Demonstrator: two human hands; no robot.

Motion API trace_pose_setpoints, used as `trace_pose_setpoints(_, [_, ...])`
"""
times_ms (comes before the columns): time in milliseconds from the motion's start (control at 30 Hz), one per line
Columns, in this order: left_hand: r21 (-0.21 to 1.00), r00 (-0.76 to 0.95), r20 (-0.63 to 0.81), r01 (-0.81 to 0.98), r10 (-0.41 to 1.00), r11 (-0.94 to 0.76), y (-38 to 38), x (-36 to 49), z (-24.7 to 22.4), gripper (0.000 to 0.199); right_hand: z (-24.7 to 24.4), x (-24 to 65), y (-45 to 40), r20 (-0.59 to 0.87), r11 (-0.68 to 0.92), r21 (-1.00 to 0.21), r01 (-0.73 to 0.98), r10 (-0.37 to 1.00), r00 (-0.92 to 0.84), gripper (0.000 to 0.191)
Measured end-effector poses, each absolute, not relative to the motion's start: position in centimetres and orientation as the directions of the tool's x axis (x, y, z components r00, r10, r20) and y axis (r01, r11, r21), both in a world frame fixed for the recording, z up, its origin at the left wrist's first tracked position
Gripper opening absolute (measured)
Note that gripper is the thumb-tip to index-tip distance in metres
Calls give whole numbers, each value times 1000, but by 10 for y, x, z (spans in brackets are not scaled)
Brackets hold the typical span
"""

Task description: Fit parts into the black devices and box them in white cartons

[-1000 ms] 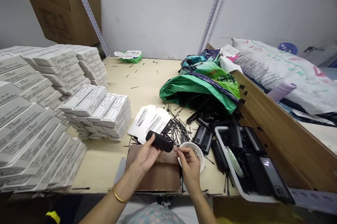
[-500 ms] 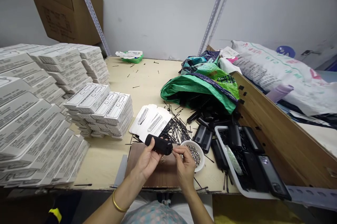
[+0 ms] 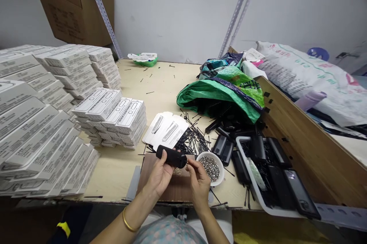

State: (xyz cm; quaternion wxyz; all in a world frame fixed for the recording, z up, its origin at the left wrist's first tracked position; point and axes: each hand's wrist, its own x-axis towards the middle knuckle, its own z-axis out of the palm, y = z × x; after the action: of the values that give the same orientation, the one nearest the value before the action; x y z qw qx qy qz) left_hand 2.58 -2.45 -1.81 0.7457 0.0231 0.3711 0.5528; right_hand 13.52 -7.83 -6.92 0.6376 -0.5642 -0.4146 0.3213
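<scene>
Two hands meet over the brown board [image 3: 169,190]: the left hand [image 3: 159,175] clasps a small black case [image 3: 171,157] around its middle, seemingly light and rigid, while the right hand [image 3: 198,181] pinches something tiny at its end, beside the white bowl [image 3: 219,177].

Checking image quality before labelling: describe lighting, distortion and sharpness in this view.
Head view: even, soft indoor light, faint shadows; wide-angle bending bows the shelf uprights and stacked white boxes; the black case in the left hand is sharp, the bowl's small metal parts too fine to resolve.
</scene>
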Motion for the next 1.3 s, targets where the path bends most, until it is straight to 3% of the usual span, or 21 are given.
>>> trace_pose_setpoints(100, [472,100,-472,-811,876,347,-26,26,-13,21,-65,140,-81,133,108,-991,81,887,443,17])
trace_pose_setpoints(367, [583,105,-346,-755,932,301,-31,23,0,32,-45,154,-80,347,245,-909,336,893,288,11])
trace_pose_setpoints(567, [552,141,-378,-760,915,345,-34,27,-14,36,-45,150,-81,432,290,-850,439,861,268,15])
trace_pose_setpoints(700, [590,140,-364,-730,921,344,-28,24,-11,38,-45,146,-81,390,238,-861,449,876,284,15])
trace_pose_setpoints(767, [644,150,-270,-706,951,295,-24,14,5,37,-46,149,-82,306,188,-896,403,918,253,12])
trace_pose_setpoints(833, [726,150,-76,-669,986,158,-20,0,23,37,-49,157,-84,212,117,-933,339,943,256,15])
trace_pose_setpoints(933, [887,238,150,-460,960,-25,-21,-8,23,38,-56,174,-87,90,-10,-968,250,917,389,24])
trace_pose_setpoints(967, [929,257,154,-367,954,-51,-21,-5,14,33,-58,179,-87,58,-45,-972,229,904,423,25])
trace_pose_setpoints(1067, [952,244,58,-305,968,20,-17,16,-25,24,-61,188,-86,11,-96,-970,221,899,438,27])
trace_pose_setpoints(1200, [783,152,-240,-554,959,284,1,26,-43,41,-60,192,-80,-1,-104,-974,203,892,452,29])
trace_pose_setpoints(1300, [688,181,-315,-632,932,355,10,19,-34,46,-59,194,-73,11,-90,-975,203,893,450,29])
